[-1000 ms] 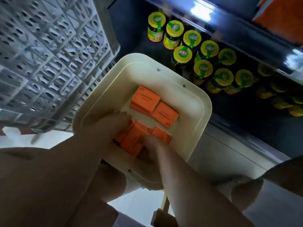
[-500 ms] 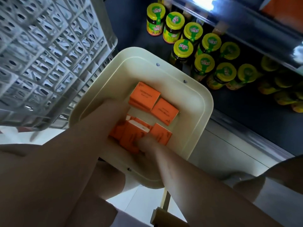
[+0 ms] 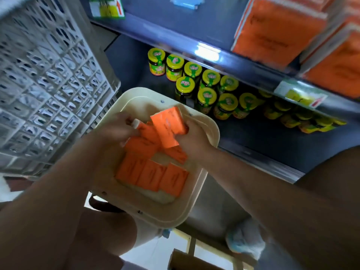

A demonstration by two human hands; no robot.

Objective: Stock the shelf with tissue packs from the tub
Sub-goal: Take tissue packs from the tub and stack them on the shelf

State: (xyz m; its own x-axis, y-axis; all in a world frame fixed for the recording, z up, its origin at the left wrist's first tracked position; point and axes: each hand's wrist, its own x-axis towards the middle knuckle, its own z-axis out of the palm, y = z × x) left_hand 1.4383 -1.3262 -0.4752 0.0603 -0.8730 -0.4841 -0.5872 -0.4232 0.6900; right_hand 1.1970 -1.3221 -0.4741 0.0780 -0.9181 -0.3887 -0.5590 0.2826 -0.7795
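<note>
A cream tub (image 3: 196, 193) sits below me with three orange tissue packs (image 3: 152, 175) lying side by side on its floor. Above the tub, both hands hold a bunch of orange tissue packs (image 3: 167, 125). My left hand (image 3: 115, 129) grips the left side of the bunch. My right hand (image 3: 192, 141) grips the right side, with one pack tilted upward. Larger orange tissue packs (image 3: 276, 30) stand on the upper shelf (image 3: 224, 61) at the top right.
Several yellow-lidded jars (image 3: 206, 94) fill the lower shelf behind the tub. A grey lattice crate (image 3: 48, 84) stands at the left, close to my left arm. Price labels (image 3: 300, 95) hang on the shelf edge. My knees and the floor show below.
Both hands have closed round several packs and lifted them out of the tub. The view has tilted up, bringing the upper shelf with its orange packs into sight.
</note>
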